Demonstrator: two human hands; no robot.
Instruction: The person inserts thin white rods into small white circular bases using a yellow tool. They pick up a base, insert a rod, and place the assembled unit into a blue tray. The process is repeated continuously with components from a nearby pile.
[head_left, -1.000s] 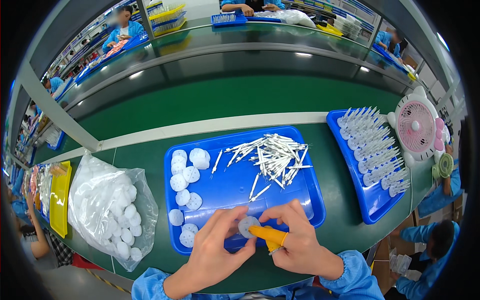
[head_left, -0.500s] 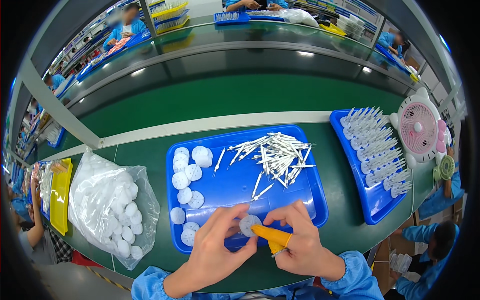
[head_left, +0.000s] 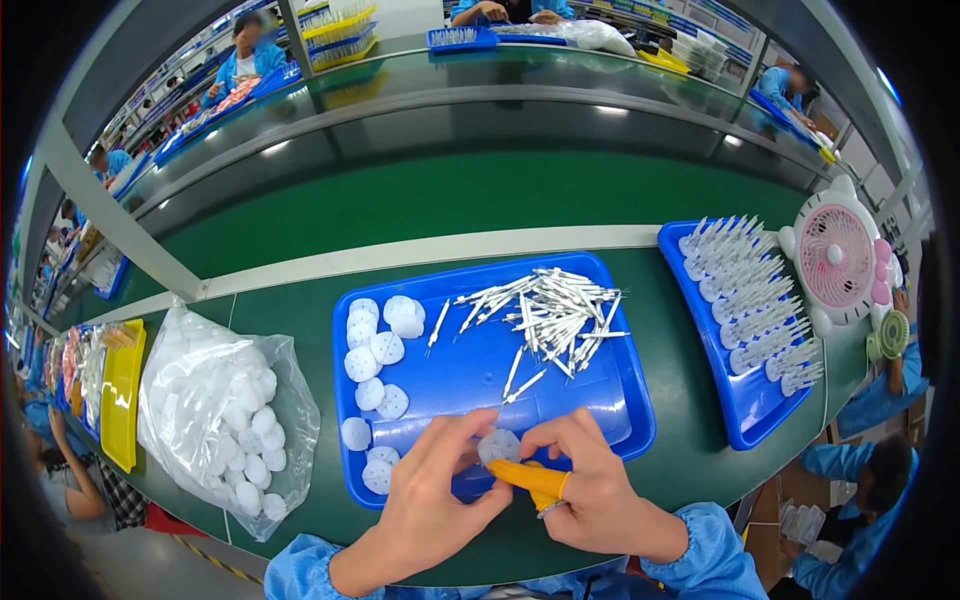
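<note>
Both hands, left hand (head_left: 425, 505) and right hand (head_left: 590, 495), pinch one white disc (head_left: 497, 446) between fingertips, each grip closed on it, over the near edge of the blue tray (head_left: 480, 375). Just beyond the grip lie loose white sticks (head_left: 545, 315); to its left, more discs (head_left: 375, 350), kept within easy reach.

Both forearms come in from the lower edge in light blue sleeves of smooth, slightly shiny cloth, each gathered into an elastic cuff at the wrist, so the fabric puffs and creases just behind it. The left hand (head_left: 425, 510) is bare, with no glove or ring to be seen. The right hand (head_left: 590, 495) wears an orange-yellow rubber finger cot (head_left: 530, 478) (rolled rim at its base); its other fingers are uncovered.
</note>
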